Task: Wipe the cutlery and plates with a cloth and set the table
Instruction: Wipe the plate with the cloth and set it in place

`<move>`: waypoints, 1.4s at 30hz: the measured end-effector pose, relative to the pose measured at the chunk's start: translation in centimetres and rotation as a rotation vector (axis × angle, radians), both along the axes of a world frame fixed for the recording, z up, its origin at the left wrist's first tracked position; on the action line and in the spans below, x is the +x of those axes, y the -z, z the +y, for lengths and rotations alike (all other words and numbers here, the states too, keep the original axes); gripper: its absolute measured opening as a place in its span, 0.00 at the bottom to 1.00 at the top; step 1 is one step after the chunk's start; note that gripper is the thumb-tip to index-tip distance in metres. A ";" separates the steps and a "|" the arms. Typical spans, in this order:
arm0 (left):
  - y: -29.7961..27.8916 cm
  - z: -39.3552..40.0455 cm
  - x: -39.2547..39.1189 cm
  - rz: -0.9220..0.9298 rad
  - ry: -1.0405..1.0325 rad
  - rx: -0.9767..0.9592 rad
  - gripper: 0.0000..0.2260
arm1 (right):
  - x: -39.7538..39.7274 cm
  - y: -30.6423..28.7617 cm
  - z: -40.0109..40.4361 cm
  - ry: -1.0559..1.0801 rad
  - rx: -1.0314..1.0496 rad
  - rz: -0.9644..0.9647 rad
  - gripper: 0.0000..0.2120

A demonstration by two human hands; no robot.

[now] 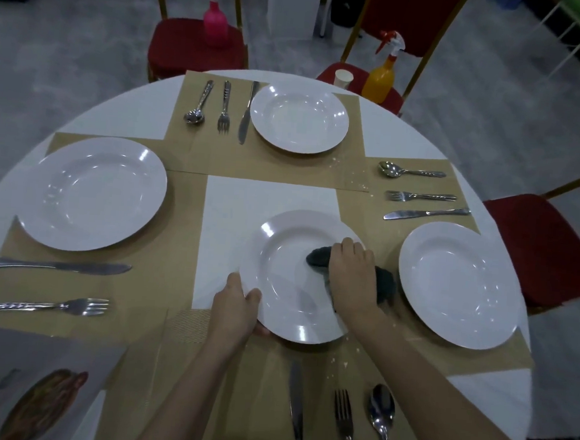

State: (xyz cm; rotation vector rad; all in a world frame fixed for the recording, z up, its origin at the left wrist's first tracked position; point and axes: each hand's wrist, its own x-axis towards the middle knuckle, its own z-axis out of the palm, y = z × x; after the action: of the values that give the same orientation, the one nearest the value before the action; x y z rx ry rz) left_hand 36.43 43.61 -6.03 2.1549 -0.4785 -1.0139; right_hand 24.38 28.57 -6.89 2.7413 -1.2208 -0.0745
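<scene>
The left hand (236,305) grips the near rim of the plate (287,288), and the right hand (351,275), clamped on the dark cloth (320,258), presses inside it. A hard wipe could tip the plate from the left hand's grip onto the knife (296,409) just below on the worktop (117,118).

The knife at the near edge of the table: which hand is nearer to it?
Left. The left hand grips the near-left rim of the plate, just up and left of the knife. The right hand, pressing the dark cloth into the plate, is farther off.
</scene>
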 end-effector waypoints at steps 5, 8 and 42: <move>-0.1 -0.1 -0.2 -0.038 0.005 0.032 0.07 | 2.1 0.5 2.3 0.006 0.144 -0.085 0.15; 0.0 -0.1 -0.4 -0.096 0.026 0.045 0.07 | 2.8 0.6 5.1 -0.053 0.220 -0.173 0.15; 0.1 0.3 -0.4 -0.014 -0.028 -0.001 0.04 | -5.2 -1.5 6.6 -0.316 0.423 -0.179 0.13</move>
State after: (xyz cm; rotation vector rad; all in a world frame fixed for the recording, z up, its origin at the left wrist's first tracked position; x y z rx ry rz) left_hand 36.08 43.92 -6.08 2.1630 -0.4542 -0.9840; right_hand 19.20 35.19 -5.43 3.3412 -0.8695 -0.0590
